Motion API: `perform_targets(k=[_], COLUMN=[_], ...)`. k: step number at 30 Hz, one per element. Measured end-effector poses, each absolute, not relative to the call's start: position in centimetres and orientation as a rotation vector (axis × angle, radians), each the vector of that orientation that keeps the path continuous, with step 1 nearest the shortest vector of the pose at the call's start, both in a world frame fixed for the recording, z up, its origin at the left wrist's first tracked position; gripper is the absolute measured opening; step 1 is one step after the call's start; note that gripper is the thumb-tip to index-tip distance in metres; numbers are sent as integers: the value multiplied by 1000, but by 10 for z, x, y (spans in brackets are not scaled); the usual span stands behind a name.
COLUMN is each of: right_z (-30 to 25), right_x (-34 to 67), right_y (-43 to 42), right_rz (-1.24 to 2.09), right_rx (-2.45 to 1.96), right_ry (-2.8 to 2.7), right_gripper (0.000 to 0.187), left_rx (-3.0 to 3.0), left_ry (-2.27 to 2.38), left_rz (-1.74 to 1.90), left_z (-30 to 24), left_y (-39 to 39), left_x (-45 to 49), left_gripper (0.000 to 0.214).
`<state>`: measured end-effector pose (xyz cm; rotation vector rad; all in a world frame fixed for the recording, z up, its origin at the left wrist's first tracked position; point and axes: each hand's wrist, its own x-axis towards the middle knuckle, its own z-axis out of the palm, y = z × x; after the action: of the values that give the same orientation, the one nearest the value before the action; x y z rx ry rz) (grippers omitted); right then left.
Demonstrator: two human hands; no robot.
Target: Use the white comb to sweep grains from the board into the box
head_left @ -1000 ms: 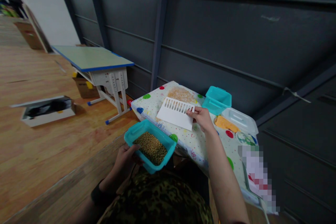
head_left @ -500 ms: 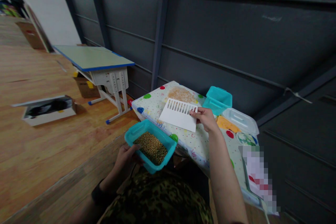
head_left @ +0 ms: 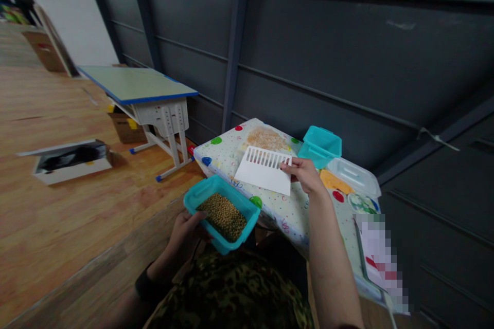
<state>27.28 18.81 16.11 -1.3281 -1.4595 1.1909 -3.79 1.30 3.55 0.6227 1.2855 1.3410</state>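
Note:
My left hand grips the near left side of a teal plastic tub filled with small green-brown beans, held just off the near edge of a table with a spotted cloth. My right hand pinches the right corner of a white plastic scraper with a slotted comb edge, lying over the cloth. Just beyond the scraper's slots lies a pile of pale tan grains.
A teal lidded box and a clear lidded box with orange contents stand at the table's far right. A green-topped desk and an open white box are on the wood floor to the left. A dark wall runs behind.
My right hand and the scraper have shifted slightly right and away, toward the grain pile. The tub in my left hand has stayed in place.

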Motion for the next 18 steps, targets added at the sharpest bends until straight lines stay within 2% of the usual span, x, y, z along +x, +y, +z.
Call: perform_targets(k=[18], right_z=[159], right_x=[276], right_y=[191], right_rz=[1230], right_rx=[-1322], right_ry=[-1462], right_gripper=[60], left_rx=[566], left_ry=[1284], left_rz=[1358], left_z=[31], left_y=[15], left_x=[-39], left_gripper=[39])
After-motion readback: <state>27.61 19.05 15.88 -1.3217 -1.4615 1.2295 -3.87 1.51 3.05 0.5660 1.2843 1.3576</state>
